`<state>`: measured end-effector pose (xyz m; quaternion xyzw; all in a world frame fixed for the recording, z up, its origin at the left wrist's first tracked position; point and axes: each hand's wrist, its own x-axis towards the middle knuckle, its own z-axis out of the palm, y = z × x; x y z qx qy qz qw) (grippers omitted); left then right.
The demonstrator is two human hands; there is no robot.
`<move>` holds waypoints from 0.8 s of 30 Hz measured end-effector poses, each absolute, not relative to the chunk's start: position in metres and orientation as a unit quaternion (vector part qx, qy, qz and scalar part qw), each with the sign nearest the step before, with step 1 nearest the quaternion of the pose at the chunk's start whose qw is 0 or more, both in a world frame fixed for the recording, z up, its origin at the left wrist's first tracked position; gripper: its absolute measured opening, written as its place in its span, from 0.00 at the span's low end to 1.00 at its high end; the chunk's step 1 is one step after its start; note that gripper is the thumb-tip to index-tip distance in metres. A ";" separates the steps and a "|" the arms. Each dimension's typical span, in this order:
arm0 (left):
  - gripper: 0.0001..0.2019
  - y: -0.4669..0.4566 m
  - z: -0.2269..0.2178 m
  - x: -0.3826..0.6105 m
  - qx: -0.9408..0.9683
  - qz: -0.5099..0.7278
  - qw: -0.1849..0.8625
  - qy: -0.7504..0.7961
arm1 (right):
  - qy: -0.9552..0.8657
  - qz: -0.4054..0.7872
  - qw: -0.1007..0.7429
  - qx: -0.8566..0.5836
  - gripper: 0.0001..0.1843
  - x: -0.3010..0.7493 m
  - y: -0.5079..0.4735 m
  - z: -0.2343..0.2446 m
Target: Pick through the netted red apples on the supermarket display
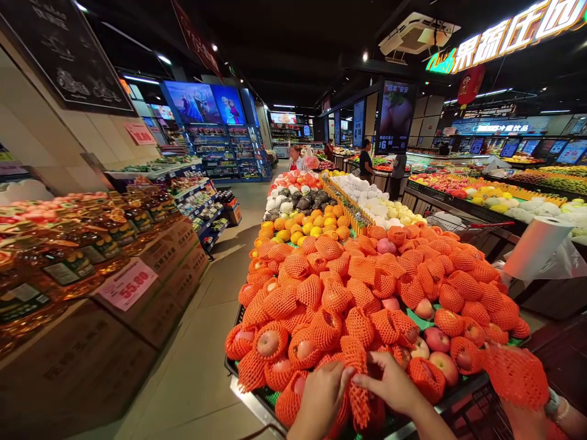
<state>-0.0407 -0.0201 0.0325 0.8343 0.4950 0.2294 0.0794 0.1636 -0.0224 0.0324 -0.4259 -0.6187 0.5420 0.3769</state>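
Note:
My left hand (322, 391) and my right hand (393, 384) meet at the near edge of a heap of apples (435, 338), most of them wrapped in orange foam nets. Both hands are closed, fingers pinching one orange foam net (357, 391) that hangs between them. Whether fruit is inside this net is hidden. The heap lies in a black display bin (463, 391) with a green liner.
Another person's hand with a wristwatch (527, 421) holds a loose orange net (516, 374) at the lower right. Stacked cartons with oil bottles and a price sign (127, 283) stand on the left across a tiled aisle (197, 366). More fruit displays and shoppers (365, 162) lie beyond.

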 end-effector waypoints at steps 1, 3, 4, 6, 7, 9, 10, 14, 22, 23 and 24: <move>0.26 -0.019 0.033 -0.044 0.828 0.233 0.089 0.502 | -0.618 0.541 0.368 -0.436 0.38 0.168 -0.019 0.030; 0.26 -0.017 0.034 -0.052 0.805 0.254 0.117 0.523 | -0.609 0.531 0.363 -0.465 0.40 0.181 -0.012 0.028; 0.27 -0.016 0.035 -0.056 0.792 0.267 0.129 0.534 | -0.603 0.506 0.377 -0.488 0.40 0.187 -0.009 0.028; 0.28 -0.014 0.037 -0.062 0.770 0.285 0.143 0.552 | -0.601 0.413 0.435 -0.528 0.36 0.193 -0.010 0.032; 0.28 -0.014 0.038 -0.063 0.766 0.289 0.146 0.556 | -0.614 0.358 0.463 -0.530 0.32 0.191 -0.013 0.037; 0.29 -0.016 0.039 -0.059 0.771 0.288 0.151 0.548 | -0.680 0.280 0.489 -0.469 0.22 0.180 -0.025 0.051; 0.28 -0.018 0.040 -0.056 0.777 0.288 0.155 0.537 | -0.725 0.263 0.485 -0.413 0.16 0.172 -0.032 0.058; 0.28 -0.028 0.045 -0.043 0.798 0.323 0.159 0.484 | -0.833 0.172 0.430 -0.303 0.14 0.147 -0.049 0.069; 0.26 -0.040 0.045 -0.036 0.890 0.292 0.068 0.345 | -0.556 0.569 0.359 -0.488 0.28 0.153 -0.024 0.005; 0.25 -0.040 0.042 -0.033 0.902 0.277 0.049 0.327 | -0.531 0.595 0.367 -0.479 0.31 0.150 -0.020 0.000; 0.25 -0.040 0.038 -0.031 0.909 0.268 0.030 0.317 | -0.527 0.595 0.379 -0.475 0.34 0.145 -0.017 -0.003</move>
